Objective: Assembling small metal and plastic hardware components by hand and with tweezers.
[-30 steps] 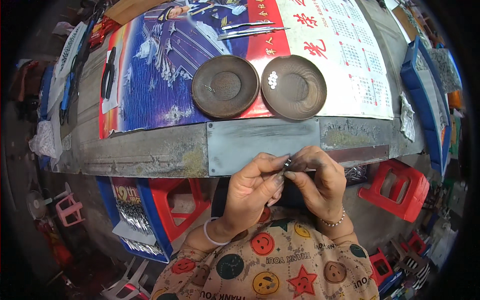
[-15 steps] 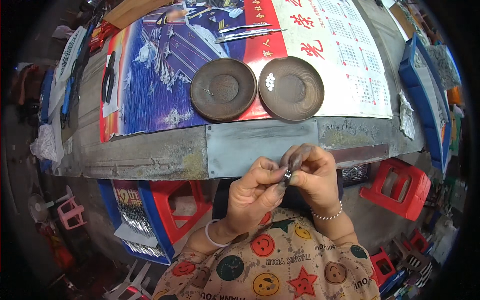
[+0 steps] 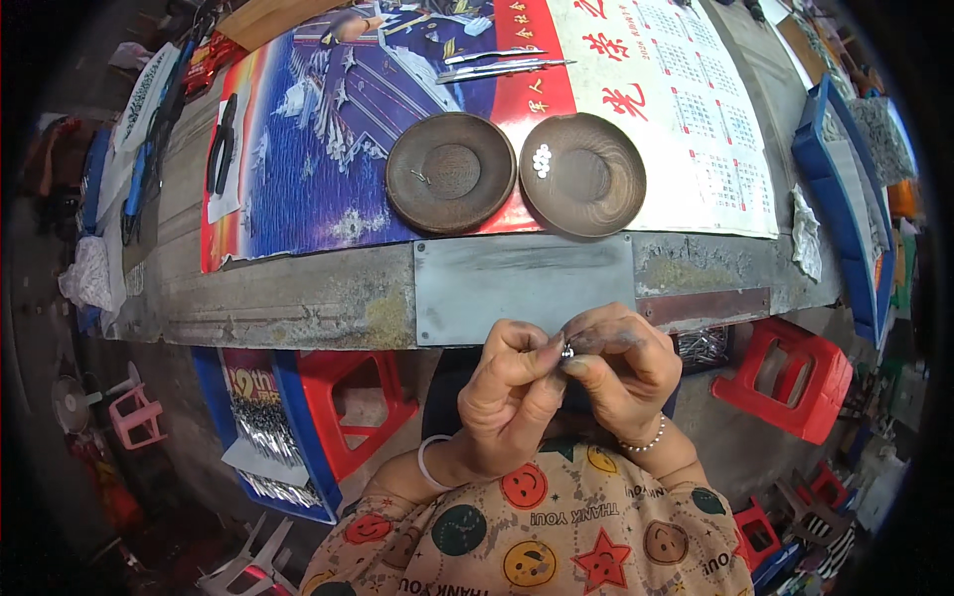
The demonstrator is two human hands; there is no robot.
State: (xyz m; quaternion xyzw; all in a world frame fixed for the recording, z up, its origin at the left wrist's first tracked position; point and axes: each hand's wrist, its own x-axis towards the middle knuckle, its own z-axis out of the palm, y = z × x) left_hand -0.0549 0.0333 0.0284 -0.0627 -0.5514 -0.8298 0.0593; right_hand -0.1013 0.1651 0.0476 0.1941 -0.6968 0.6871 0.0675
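My left hand (image 3: 512, 387) and my right hand (image 3: 623, 368) meet in front of me, just off the near edge of the table. Between their pinched fingertips is a tiny shiny metal piece (image 3: 567, 352), mostly covered by the fingers, so its kind does not show. Both hands' fingers are closed on it, and the fingertips are darkened. Beyond them on the table lie two round brown dishes. The left dish (image 3: 407, 214) has a few thin slivers in it; the right dish (image 3: 621, 204) contains several small white round pieces (image 3: 541, 161).
Tweezers (image 3: 507, 70) lie on the poster (image 3: 328, 209) behind the dishes; black pliers (image 3: 223, 146) rest at the left. A metal plate (image 3: 512, 288) covers the near table edge. Blue trays (image 3: 845, 199) stand at the sides, with red stools (image 3: 785, 382) below.
My right hand has shifted slightly down and its fingers have turned around the small metal piece. The view has moved a little; the dishes stay where they were.
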